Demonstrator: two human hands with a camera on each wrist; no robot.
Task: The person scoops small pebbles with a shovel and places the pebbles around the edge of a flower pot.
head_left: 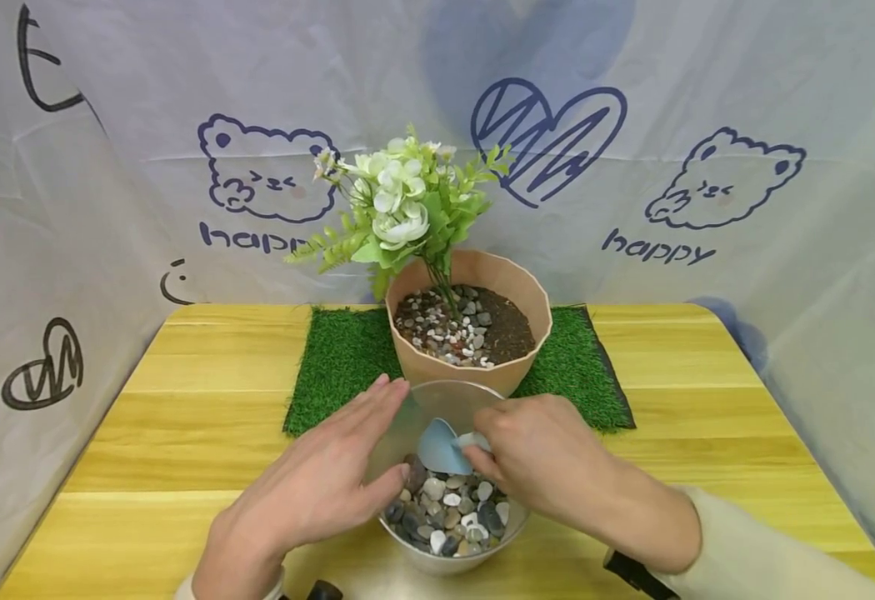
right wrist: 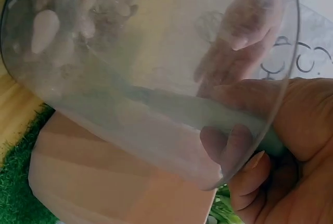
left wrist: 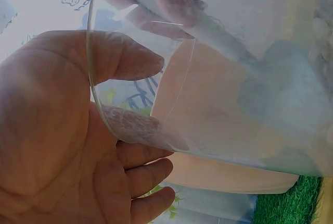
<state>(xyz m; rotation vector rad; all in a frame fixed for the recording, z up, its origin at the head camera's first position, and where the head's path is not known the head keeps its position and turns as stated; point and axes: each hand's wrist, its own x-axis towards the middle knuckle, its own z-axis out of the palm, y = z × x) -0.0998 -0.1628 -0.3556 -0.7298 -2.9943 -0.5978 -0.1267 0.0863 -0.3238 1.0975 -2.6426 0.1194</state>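
**Head view: blue scoop (head_left: 443, 450) at the pebbles (head_left: 451, 521) inside a clear container (head_left: 445, 566)**

The right hand (head_left: 538, 450) reaches over the container's right side, its grip curled round the scoop's pale handle. The scoop's blade is inside, towards the far wall, with its lower edge at the pebbles; whether it digs into them cannot be told. The left hand (head_left: 317, 483) is at the rim on the other side, its grip spread: the fingers reach out nearly straight and the thumb stands apart from them. The left wrist view shows thumb and forefinger through the clear wall, the other fingers outside it.

The container is on the wooden surface (head_left: 707, 450), just in front of a peach planter (head_left: 417, 364). Its pebbles, grey, white and brown, lie in the lower part. The planter holds dark soil (head_left: 508, 325), with small stones (head_left: 437, 333) over the left and middle of it. White flowers (head_left: 403, 200) with green leaves rise from there, leaning left. A green grass mat (head_left: 572, 392) lies under the planter and shows on both sides. Behind, a pale cloth (head_left: 407, 67) bears drawn bears, a heart and the word "happy".
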